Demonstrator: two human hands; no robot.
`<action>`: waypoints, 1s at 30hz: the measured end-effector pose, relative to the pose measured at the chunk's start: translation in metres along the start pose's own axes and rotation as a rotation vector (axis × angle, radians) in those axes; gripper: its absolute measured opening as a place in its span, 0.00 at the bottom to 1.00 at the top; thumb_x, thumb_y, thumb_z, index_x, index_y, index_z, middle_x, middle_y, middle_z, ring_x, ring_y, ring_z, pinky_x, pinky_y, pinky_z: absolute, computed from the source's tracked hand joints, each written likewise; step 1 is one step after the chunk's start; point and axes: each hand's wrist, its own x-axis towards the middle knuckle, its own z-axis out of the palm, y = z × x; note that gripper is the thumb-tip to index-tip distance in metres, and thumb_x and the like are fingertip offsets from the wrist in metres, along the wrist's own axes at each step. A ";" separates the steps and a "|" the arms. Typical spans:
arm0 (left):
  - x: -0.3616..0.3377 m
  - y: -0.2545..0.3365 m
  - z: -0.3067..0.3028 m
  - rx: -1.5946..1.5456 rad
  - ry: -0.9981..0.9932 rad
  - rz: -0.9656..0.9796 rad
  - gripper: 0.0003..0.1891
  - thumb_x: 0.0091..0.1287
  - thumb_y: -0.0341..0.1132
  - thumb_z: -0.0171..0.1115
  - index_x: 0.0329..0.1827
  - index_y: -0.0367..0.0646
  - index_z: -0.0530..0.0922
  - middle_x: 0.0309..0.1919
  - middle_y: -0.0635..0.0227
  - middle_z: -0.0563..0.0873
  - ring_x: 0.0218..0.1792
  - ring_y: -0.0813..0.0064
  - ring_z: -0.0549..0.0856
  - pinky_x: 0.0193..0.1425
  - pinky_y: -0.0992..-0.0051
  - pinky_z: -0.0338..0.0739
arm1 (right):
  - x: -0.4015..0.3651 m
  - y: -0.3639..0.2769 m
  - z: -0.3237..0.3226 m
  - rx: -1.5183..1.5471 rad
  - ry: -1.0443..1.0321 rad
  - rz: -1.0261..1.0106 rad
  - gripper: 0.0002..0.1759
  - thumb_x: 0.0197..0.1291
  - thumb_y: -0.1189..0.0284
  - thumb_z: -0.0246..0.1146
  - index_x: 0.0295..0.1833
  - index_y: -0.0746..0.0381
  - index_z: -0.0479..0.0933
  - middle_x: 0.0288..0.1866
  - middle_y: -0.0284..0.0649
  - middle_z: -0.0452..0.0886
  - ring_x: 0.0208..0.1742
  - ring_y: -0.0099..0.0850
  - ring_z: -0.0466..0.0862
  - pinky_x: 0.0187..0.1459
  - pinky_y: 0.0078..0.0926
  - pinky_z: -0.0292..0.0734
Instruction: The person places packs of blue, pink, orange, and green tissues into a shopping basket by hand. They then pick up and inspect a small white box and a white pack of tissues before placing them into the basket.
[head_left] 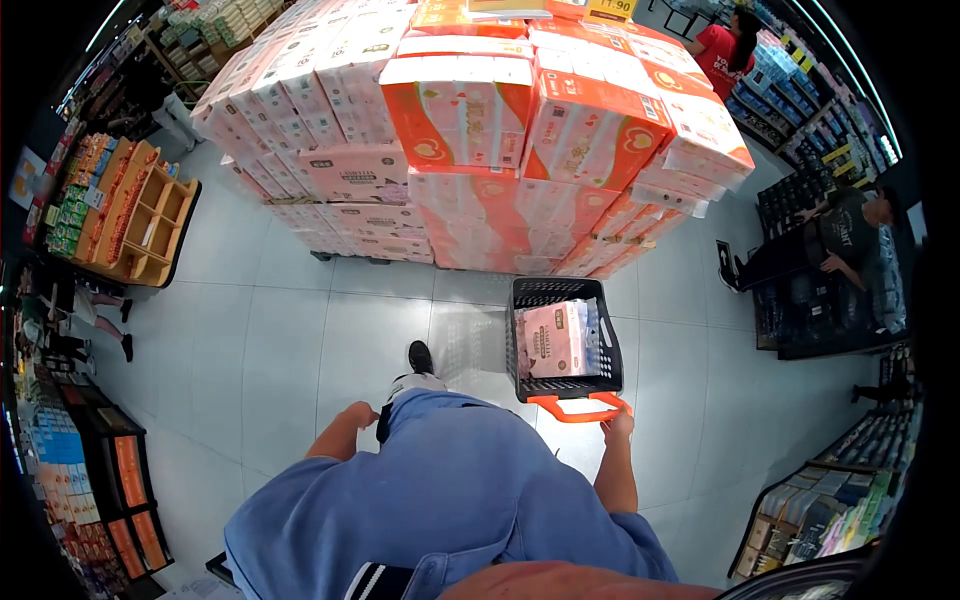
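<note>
My right hand [619,424] is wrapped round the orange handle of a black rolling shopping basket [517,350], which stands on the floor ahead and to my right. Inside the basket lies a pink plastic-wrapped pack of tissues [553,338], with a bluish-white part at its right side. My left hand [357,415] hangs loosely beside my hip, near a dark patch at my trousers; its fingers show only in part and nothing is visible in them. Ahead rises a tall stack of tissue packs [470,115], pink-white on the left and orange-red in the middle and right.
A wooden display shelf [150,215] with snacks stands at the left. Product shelves [105,480] line the lower left, and more stocked shelves [820,510] the lower right. One person [835,240] stands at the right; another in red [722,55] is behind the stack. Grey tiles cover the floor.
</note>
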 end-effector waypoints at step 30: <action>-0.171 0.281 -0.554 0.111 1.602 1.049 0.33 0.49 0.46 0.73 0.59 0.44 0.76 0.59 0.52 0.75 0.66 0.51 0.70 0.67 0.57 0.66 | -0.123 -0.072 0.215 -1.262 -0.439 -0.290 0.25 0.61 0.60 0.58 0.19 0.68 0.73 0.12 0.43 0.74 0.11 0.34 0.75 0.16 0.32 0.71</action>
